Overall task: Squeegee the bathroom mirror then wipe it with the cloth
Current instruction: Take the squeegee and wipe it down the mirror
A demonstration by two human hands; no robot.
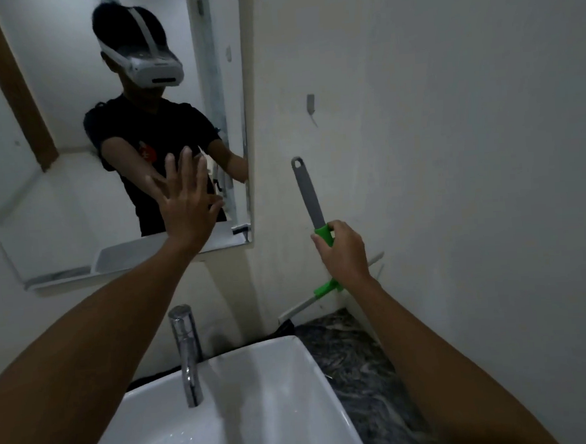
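Left hand (187,200), fingers spread flat, reaches to the glossy rectangular mirror (73,132) at upper left. Right hand (343,253) is wrapped around the squeegee (309,196) at its green section: grey tapered handle pointing up, white blade below by the marbled counter (362,365). Below centre, a chrome tap (188,355) over the white square basin (277,377).

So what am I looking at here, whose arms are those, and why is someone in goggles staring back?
There is no robot: a person wears a camera on the head, and this single picture looks down their own arms. The figure in the headset is their reflection in the bathroom mirror. The left hand is open, flat against or just off the glass. The right hand grips a squeegee by its green neck, grey handle pointing up, blade down by the wall. Below are a white sink, a chrome tap and a marbled counter.
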